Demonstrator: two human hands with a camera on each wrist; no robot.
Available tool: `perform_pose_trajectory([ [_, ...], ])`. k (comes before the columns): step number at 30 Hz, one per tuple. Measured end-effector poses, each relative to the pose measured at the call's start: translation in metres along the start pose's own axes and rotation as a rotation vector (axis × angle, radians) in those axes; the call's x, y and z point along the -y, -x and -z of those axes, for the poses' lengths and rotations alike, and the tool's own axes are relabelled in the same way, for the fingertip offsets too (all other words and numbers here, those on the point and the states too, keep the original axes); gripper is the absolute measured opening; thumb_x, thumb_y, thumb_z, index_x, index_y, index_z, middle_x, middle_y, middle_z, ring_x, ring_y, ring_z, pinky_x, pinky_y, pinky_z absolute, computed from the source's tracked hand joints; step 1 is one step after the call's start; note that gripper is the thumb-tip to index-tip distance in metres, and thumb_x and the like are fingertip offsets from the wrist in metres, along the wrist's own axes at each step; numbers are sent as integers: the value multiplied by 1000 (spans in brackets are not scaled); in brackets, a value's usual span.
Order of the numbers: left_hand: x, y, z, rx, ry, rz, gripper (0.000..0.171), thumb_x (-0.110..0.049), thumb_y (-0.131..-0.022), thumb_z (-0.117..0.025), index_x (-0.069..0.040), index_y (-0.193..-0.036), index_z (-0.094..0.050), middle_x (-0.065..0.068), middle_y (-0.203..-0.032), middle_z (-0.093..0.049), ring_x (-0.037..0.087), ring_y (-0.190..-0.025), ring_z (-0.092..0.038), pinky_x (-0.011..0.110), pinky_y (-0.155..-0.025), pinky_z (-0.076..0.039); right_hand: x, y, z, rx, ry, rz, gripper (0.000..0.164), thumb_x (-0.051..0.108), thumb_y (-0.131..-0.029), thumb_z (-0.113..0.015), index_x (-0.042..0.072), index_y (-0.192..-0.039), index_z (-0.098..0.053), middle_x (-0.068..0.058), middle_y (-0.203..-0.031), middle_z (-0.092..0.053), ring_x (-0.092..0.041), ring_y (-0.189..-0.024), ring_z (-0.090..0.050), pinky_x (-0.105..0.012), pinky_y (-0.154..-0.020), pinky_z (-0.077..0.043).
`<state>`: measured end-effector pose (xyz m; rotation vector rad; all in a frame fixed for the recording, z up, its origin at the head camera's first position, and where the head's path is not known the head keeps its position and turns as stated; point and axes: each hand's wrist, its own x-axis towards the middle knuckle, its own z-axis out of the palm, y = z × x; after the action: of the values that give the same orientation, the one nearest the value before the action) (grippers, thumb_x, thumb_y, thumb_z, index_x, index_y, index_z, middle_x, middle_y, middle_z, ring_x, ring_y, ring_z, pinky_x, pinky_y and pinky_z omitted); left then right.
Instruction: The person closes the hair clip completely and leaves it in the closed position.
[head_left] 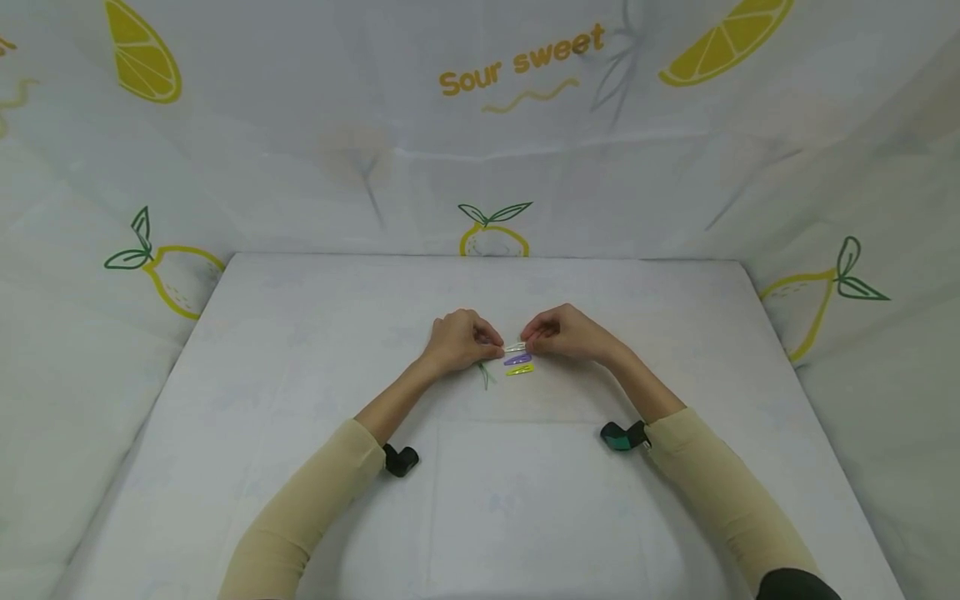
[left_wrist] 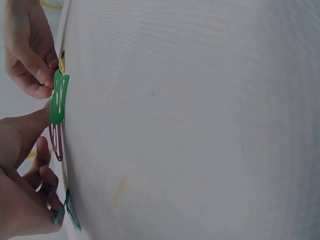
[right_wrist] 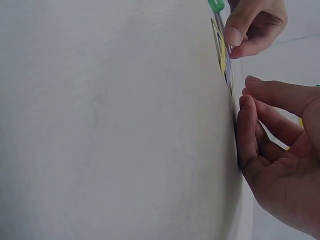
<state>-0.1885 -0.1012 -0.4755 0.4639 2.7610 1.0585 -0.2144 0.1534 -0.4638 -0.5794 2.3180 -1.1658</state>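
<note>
A pale silvery hair clip [head_left: 515,347] spans the small gap between the hands. My left hand [head_left: 465,340] pinches its left end with thumb and forefinger. At its right end, my right hand [head_left: 566,333] has thumb and fingertips drawn together on it, partly hiding that end. Just nearer to me lie a purple hair clip [head_left: 517,360] and a yellow hair clip [head_left: 520,369], roughly parallel. The left wrist view also shows a green snap clip [left_wrist: 59,100] close by the fingers, with a mauve clip [left_wrist: 56,142] beside it.
Thin green strands [head_left: 486,377] lie below the left hand, by its little-finger side. All this sits on a white-covered table [head_left: 300,300]. Behind it hangs a white cloth [head_left: 315,167] with lemon prints. Black wrist devices [head_left: 401,461] stick out from both sleeves.
</note>
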Motion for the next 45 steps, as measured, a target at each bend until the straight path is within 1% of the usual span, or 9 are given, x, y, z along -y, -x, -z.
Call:
perform_pose_trajectory([
  [4,0,1,3,-11,35,-24,12,-26,-88,-92,-17,-95,-88,0,-90,-79,14,-87,-65,38,-89,-45,0,0,1,-6,2,-5,20,7,-99,-77,-3,-115,-78,-18,-105,-79,-18,-91,-65,-18,-82,-51],
  [8,2,2,5,-15,67,-33,11,-25,-89,-91,-15,-94,-88,0,-87,-78,14,-88,-63,31,-84,-46,0,0,0,-16,2,12,20,8,-99,-78,-4,-114,-78,-19,-104,-79,-17,-90,-66,-18,-81,-52],
  [16,5,5,11,-46,77,-34,10,-22,-91,-88,-14,-99,-87,3,-95,-79,18,-92,-66,32,-85,-46,2,-1,-3,-57,28,48,15,7,-98,-78,-1,-110,-80,-17,-103,-79,-19,-89,-65,-17,-80,-51],
  [19,8,5,13,-54,53,-27,13,-21,-91,-88,-14,-102,-86,4,-100,-81,21,-97,-68,37,-89,-49,4,-3,-4,-75,46,62,15,7,-98,-78,0,-111,-80,-15,-102,-79,-18,-89,-64,-18,-81,-51],
  [21,9,5,14,-48,35,-15,16,-22,-91,-87,-14,-105,-86,4,-105,-82,24,-105,-70,43,-97,-51,5,-4,-6,-85,53,67,16,8,-98,-79,0,-111,-80,-15,-103,-78,-19,-89,-64,-18,-81,-51],
  [24,11,6,16,-29,2,7,19,-23,-92,-87,-14,-109,-84,5,-113,-83,26,-117,-71,54,-107,-49,6,-7,-8,-98,64,70,17,10,-98,-79,1,-113,-79,-14,-104,-77,-18,-90,-64,-18,-82,-51],
  [26,11,7,17,-17,-14,21,21,-23,-93,-87,-14,-111,-84,5,-117,-82,27,-121,-70,58,-110,-47,8,-9,-10,-103,76,65,19,12,-98,-79,2,-114,-79,-13,-105,-77,-18,-91,-64,-19,-83,-52],
  [35,16,8,18,1,-42,28,23,-24,-93,-86,-13,-113,-83,7,-118,-81,27,-118,-71,60,-108,-47,16,-15,-15,-86,76,92,19,12,-97,-81,1,-113,-79,-13,-103,-78,-17,-90,-65,-18,-82,-52],
  [45,20,10,20,-2,-19,31,20,-23,-92,-86,-14,-110,-82,5,-108,-77,23,-106,-69,50,-98,-51,19,-21,-20,-63,66,96,18,11,-97,-80,1,-112,-79,-12,-100,-78,-15,-86,-65,-19,-80,-53],
])
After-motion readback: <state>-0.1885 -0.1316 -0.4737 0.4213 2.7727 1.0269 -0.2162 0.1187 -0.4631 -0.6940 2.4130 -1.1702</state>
